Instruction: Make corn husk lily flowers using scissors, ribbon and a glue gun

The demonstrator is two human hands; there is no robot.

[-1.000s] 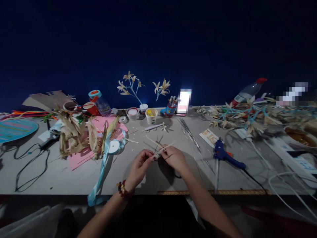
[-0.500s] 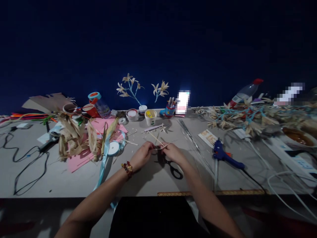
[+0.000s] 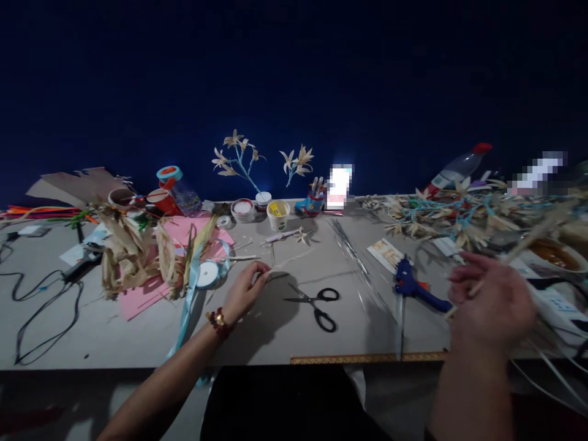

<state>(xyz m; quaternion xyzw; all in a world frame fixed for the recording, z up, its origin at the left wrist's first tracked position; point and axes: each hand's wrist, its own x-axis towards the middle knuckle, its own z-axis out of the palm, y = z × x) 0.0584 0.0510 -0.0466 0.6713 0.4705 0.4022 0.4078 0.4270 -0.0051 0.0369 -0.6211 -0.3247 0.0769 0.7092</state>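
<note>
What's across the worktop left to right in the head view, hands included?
Black corded tool → crinkled beige husks → white round spool of light-blue ribbon → bare left hand → black-handled metal scissors → dark-blue plastic glue gun → bare right hand

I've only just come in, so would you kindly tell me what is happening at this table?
A person works with both hands apart. The left hand holds a thin pale strip over the table. The right hand, blurred, grips a pale stick beside the blue glue gun. Scissors lie open between the hands. Dried husks lie to the left, and a blue-stemmed flower spray stands at the back.
</note>
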